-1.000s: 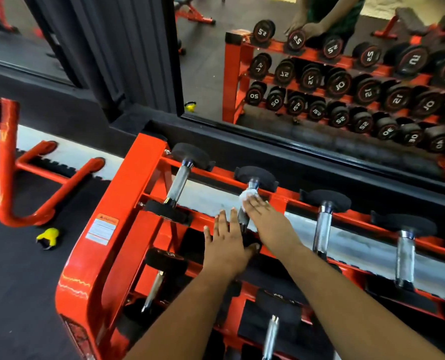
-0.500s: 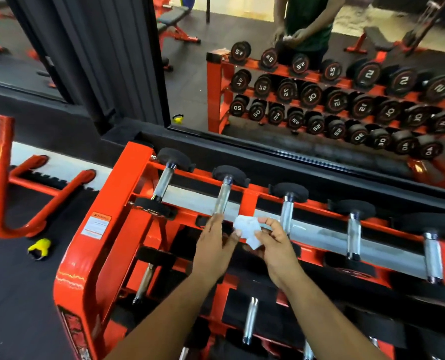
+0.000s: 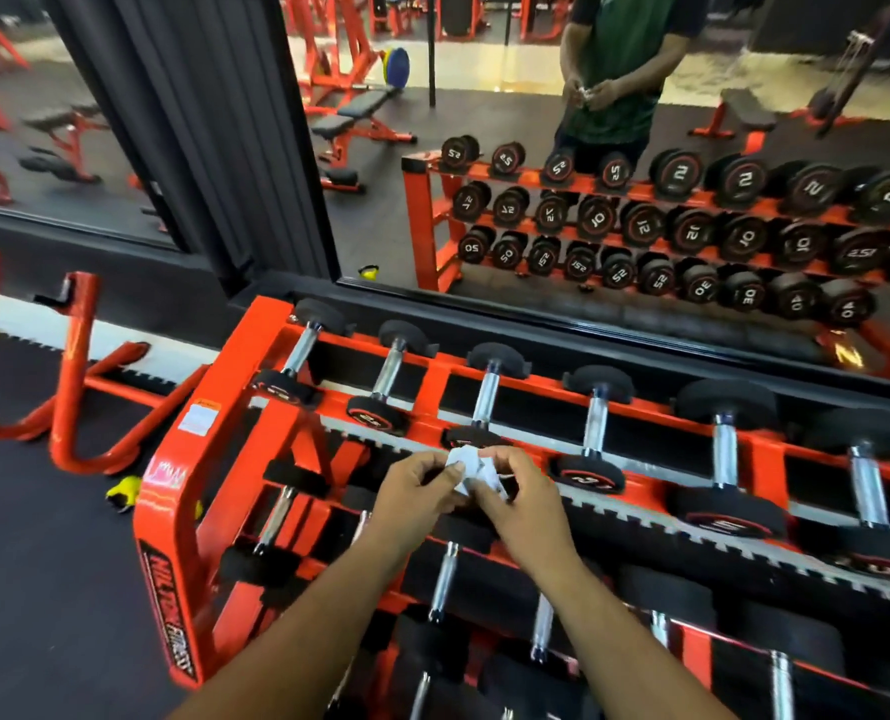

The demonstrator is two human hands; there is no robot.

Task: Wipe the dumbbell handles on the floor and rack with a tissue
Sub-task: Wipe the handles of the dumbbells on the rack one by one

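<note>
Our hands have lifted off the rack since a second ago and now meet above its top tier: the left hand (image 3: 416,480) and right hand (image 3: 516,493) both pinch the crumpled white tissue (image 3: 471,467). The chrome dumbbell handle (image 3: 486,398) lies just beyond, running away from us, nearer the right hand on the orange steel rack (image 3: 209,439).

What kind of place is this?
Almost certainly a gym: an orange rack of dumbbells, a wall mirror, and weight benches reflected in it.
</note>
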